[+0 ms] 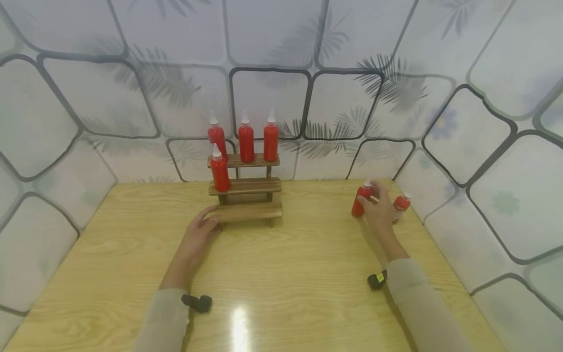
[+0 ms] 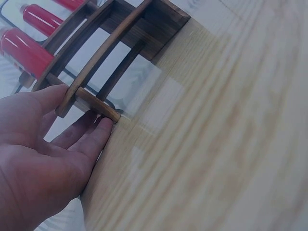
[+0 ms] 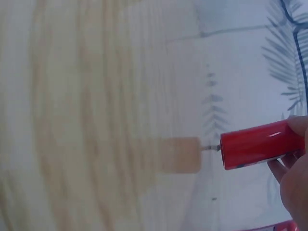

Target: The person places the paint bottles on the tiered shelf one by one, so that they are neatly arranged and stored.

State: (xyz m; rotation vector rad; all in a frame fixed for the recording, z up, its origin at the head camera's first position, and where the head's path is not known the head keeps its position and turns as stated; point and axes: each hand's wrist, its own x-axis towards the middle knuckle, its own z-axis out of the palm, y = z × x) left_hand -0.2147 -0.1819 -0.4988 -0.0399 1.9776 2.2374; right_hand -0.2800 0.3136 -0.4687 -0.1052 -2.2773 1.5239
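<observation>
A three-tier wooden display stand (image 1: 246,211) is on the table. My left hand (image 1: 202,230) holds its left end at the lowest tier; in the left wrist view the thumb (image 2: 50,96) lies against the board and the fingertips (image 2: 105,126) are at the leg. At the right, my right hand (image 1: 377,205) grips a red bottle (image 1: 360,201) with a white top near its upper part. The right wrist view has this bottle's base (image 3: 223,151) raised over the tabletop, its reflection below. Just right of that hand stands another red bottle (image 1: 400,208) with a label.
Three red bottles with white pointed caps, one of them here (image 1: 247,143), line the stand's top tier. A fourth similar bottle (image 1: 221,173) is at the left of the middle tier. Patterned walls (image 1: 272,39) bound the wooden table (image 1: 290,274) behind and at the sides.
</observation>
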